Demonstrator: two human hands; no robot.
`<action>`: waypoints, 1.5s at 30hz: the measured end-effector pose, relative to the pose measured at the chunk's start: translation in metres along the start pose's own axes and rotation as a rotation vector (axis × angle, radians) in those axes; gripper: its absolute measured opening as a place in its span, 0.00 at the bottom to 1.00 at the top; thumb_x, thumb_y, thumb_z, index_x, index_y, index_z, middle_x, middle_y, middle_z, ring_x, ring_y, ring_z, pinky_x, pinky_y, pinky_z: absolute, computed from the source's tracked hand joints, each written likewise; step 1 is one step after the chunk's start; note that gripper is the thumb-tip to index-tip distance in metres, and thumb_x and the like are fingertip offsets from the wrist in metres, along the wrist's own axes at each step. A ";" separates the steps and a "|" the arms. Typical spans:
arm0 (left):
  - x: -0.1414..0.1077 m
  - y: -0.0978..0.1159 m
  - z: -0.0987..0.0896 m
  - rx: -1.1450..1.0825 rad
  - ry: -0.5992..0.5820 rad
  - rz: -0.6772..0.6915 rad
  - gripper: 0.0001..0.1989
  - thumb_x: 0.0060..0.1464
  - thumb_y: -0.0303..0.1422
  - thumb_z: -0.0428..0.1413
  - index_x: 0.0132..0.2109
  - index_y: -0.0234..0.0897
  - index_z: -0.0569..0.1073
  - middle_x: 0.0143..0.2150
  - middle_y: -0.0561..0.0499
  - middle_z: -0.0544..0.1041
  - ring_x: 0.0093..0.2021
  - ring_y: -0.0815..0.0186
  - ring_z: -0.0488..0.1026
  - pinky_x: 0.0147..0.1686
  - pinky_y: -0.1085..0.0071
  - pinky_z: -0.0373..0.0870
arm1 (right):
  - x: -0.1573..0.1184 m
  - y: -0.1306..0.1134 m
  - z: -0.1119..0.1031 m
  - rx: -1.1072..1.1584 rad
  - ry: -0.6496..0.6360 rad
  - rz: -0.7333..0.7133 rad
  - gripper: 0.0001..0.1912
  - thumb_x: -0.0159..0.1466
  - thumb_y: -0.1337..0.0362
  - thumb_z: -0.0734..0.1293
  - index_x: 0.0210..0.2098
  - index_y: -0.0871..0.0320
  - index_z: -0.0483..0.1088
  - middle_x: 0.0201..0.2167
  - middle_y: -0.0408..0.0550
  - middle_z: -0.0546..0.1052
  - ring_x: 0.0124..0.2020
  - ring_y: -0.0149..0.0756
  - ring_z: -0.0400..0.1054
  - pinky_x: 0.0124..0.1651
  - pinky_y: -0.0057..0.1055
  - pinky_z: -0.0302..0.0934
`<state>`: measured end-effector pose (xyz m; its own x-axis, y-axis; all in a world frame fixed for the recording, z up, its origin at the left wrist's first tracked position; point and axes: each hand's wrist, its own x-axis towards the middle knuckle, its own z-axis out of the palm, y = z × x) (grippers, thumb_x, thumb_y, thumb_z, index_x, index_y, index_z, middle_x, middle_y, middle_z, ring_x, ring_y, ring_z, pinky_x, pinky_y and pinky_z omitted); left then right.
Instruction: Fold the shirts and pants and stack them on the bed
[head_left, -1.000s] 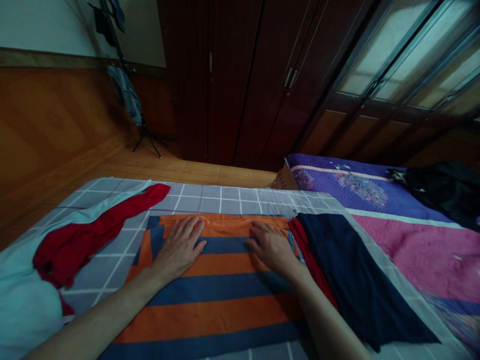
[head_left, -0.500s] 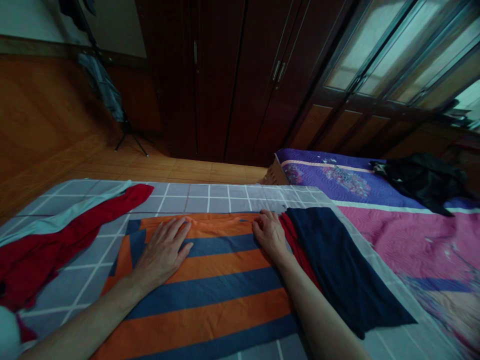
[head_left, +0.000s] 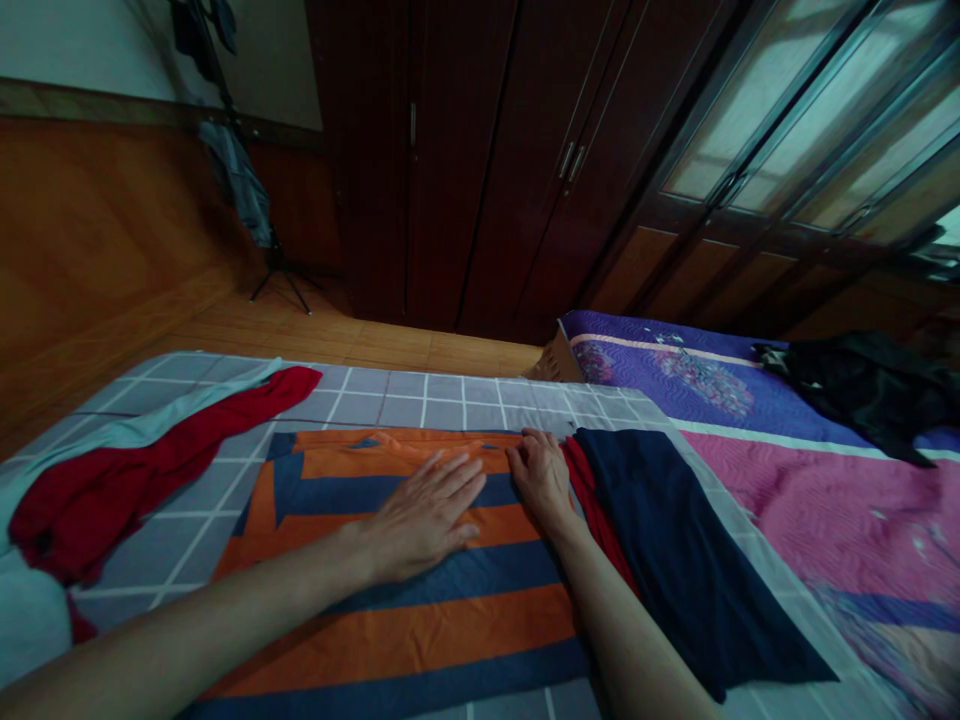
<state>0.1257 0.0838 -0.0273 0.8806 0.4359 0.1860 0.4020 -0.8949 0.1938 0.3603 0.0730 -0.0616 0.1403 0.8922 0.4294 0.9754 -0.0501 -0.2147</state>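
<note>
An orange and blue striped shirt (head_left: 420, 630) lies spread on the grey checked bed sheet (head_left: 390, 395). My left hand (head_left: 424, 515) rests flat on its upper middle, fingers stretched towards the upper right. At the shirt's upper right corner, my right hand (head_left: 538, 475) presses down with bent fingers; whether cloth is pinched under the fingertips is hidden. Dark blue folded cloth (head_left: 675, 540) with a red one (head_left: 592, 500) beside it lies just right of my right forearm.
Red (head_left: 150, 470) and pale blue garments (head_left: 135, 430) lie at the left. Another bed (head_left: 750, 470) with a black garment (head_left: 862, 380) stands at the right. A dark wardrobe (head_left: 465, 180) and a clothes stand (head_left: 277, 262) are behind.
My left hand has slid right across the shirt, from its upper left part to the middle, closer to my right hand. My right hand stays at the upper right corner. The view has shifted slightly.
</note>
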 end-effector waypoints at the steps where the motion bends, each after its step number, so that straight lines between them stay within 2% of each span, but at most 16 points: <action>1: 0.013 0.004 0.005 -0.024 -0.027 0.016 0.29 0.64 0.44 0.43 0.66 0.36 0.53 0.68 0.45 0.54 0.69 0.60 0.46 0.65 0.58 0.44 | 0.000 0.000 0.000 0.001 0.003 -0.004 0.07 0.63 0.66 0.63 0.30 0.58 0.70 0.43 0.55 0.75 0.45 0.44 0.65 0.50 0.38 0.57; 4: 0.044 0.004 0.025 -0.067 -0.074 0.005 0.34 0.62 0.49 0.43 0.67 0.33 0.51 0.69 0.41 0.53 0.69 0.58 0.45 0.66 0.56 0.41 | -0.001 0.002 0.001 0.000 0.012 -0.003 0.06 0.63 0.66 0.62 0.32 0.59 0.70 0.42 0.55 0.75 0.45 0.44 0.65 0.49 0.39 0.57; 6: 0.053 -0.001 0.037 -0.071 -0.062 -0.005 0.36 0.61 0.52 0.42 0.68 0.35 0.49 0.69 0.42 0.50 0.69 0.58 0.42 0.66 0.53 0.39 | -0.001 0.003 0.003 -0.003 0.017 0.002 0.07 0.64 0.67 0.61 0.33 0.59 0.70 0.42 0.56 0.75 0.45 0.44 0.65 0.49 0.39 0.57; 8: 0.054 -0.007 0.043 -0.063 -0.039 -0.013 0.37 0.60 0.53 0.41 0.68 0.38 0.47 0.70 0.43 0.48 0.70 0.58 0.40 0.65 0.51 0.37 | -0.001 0.004 0.004 -0.005 0.020 0.006 0.07 0.64 0.67 0.61 0.33 0.59 0.70 0.43 0.56 0.75 0.45 0.44 0.65 0.50 0.39 0.57; 11: 0.045 -0.018 0.038 -0.041 -0.040 -0.058 0.36 0.60 0.54 0.41 0.68 0.41 0.48 0.70 0.45 0.49 0.70 0.56 0.40 0.65 0.50 0.38 | 0.000 0.005 0.004 -0.004 0.019 0.011 0.07 0.64 0.67 0.61 0.32 0.59 0.70 0.43 0.56 0.75 0.44 0.44 0.65 0.50 0.39 0.57; 15: 0.009 -0.044 0.017 0.028 -0.088 -0.159 0.35 0.61 0.53 0.42 0.68 0.42 0.48 0.70 0.45 0.49 0.70 0.56 0.41 0.65 0.50 0.36 | 0.002 0.005 0.003 -0.001 0.011 0.011 0.08 0.63 0.66 0.61 0.30 0.58 0.70 0.41 0.54 0.76 0.43 0.44 0.66 0.47 0.37 0.58; 20: -0.077 -0.068 -0.007 0.141 -0.075 -0.266 0.35 0.61 0.52 0.44 0.68 0.41 0.48 0.70 0.46 0.50 0.69 0.56 0.43 0.65 0.51 0.35 | 0.004 0.006 0.004 -0.015 0.006 0.006 0.09 0.64 0.64 0.61 0.30 0.58 0.71 0.40 0.54 0.76 0.41 0.44 0.65 0.46 0.37 0.58; 23: -0.127 -0.072 -0.012 0.181 -0.041 -0.274 0.33 0.61 0.51 0.44 0.68 0.45 0.48 0.69 0.48 0.53 0.69 0.57 0.47 0.65 0.53 0.38 | 0.004 0.005 0.004 -0.025 0.004 -0.001 0.09 0.64 0.63 0.61 0.31 0.58 0.71 0.38 0.54 0.75 0.41 0.44 0.65 0.46 0.37 0.57; 25: -0.149 -0.074 -0.012 0.211 -0.018 -0.335 0.33 0.61 0.50 0.44 0.68 0.44 0.49 0.69 0.47 0.53 0.68 0.56 0.47 0.65 0.53 0.40 | 0.003 0.004 0.003 -0.032 0.002 -0.009 0.09 0.64 0.63 0.61 0.31 0.58 0.70 0.37 0.54 0.75 0.41 0.44 0.65 0.45 0.37 0.58; 29: -0.168 -0.077 -0.009 0.210 -0.008 -0.434 0.34 0.62 0.50 0.43 0.69 0.41 0.47 0.69 0.45 0.50 0.69 0.54 0.45 0.64 0.52 0.42 | 0.004 0.000 0.000 -0.046 -0.011 -0.025 0.10 0.64 0.63 0.60 0.30 0.59 0.70 0.36 0.54 0.75 0.41 0.44 0.66 0.45 0.37 0.58; 34: -0.169 -0.071 -0.016 0.126 0.000 -0.471 0.33 0.63 0.48 0.40 0.69 0.38 0.45 0.70 0.44 0.49 0.69 0.53 0.44 0.64 0.50 0.45 | 0.005 -0.004 -0.008 -0.069 -0.041 -0.045 0.12 0.65 0.61 0.59 0.34 0.61 0.70 0.39 0.58 0.75 0.44 0.47 0.66 0.49 0.41 0.59; 37: -0.169 -0.057 -0.024 0.145 0.062 -0.406 0.34 0.64 0.48 0.40 0.69 0.37 0.41 0.70 0.44 0.47 0.69 0.53 0.42 0.64 0.50 0.43 | -0.009 -0.031 -0.019 -0.086 -0.040 -0.074 0.19 0.64 0.57 0.61 0.45 0.66 0.69 0.52 0.65 0.70 0.55 0.55 0.60 0.55 0.49 0.55; 40: -0.169 -0.039 -0.021 0.188 0.089 -0.270 0.38 0.62 0.51 0.42 0.69 0.37 0.38 0.70 0.42 0.46 0.69 0.53 0.43 0.65 0.51 0.42 | -0.043 -0.094 -0.028 -0.012 -0.064 -0.229 0.28 0.65 0.56 0.61 0.58 0.70 0.60 0.63 0.67 0.57 0.65 0.56 0.47 0.60 0.52 0.50; 43: -0.170 -0.029 -0.008 0.210 0.092 -0.188 0.43 0.59 0.55 0.43 0.69 0.35 0.37 0.70 0.40 0.48 0.69 0.53 0.46 0.64 0.54 0.44 | -0.081 -0.165 -0.029 0.129 -0.231 -0.446 0.31 0.65 0.56 0.61 0.63 0.66 0.56 0.66 0.61 0.52 0.67 0.52 0.42 0.64 0.50 0.46; 45: -0.171 -0.028 -0.001 0.219 0.100 -0.178 0.44 0.58 0.56 0.43 0.70 0.35 0.37 0.69 0.40 0.50 0.68 0.53 0.48 0.64 0.55 0.45 | -0.094 -0.189 -0.025 0.183 -0.333 -0.546 0.34 0.66 0.52 0.60 0.65 0.65 0.52 0.66 0.58 0.53 0.67 0.50 0.43 0.65 0.48 0.45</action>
<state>-0.0369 0.0346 -0.0640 0.7668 0.5854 0.2634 0.6020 -0.7982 0.0214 0.1671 -0.0122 -0.0394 -0.4550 0.8601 0.2305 0.8427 0.4996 -0.2008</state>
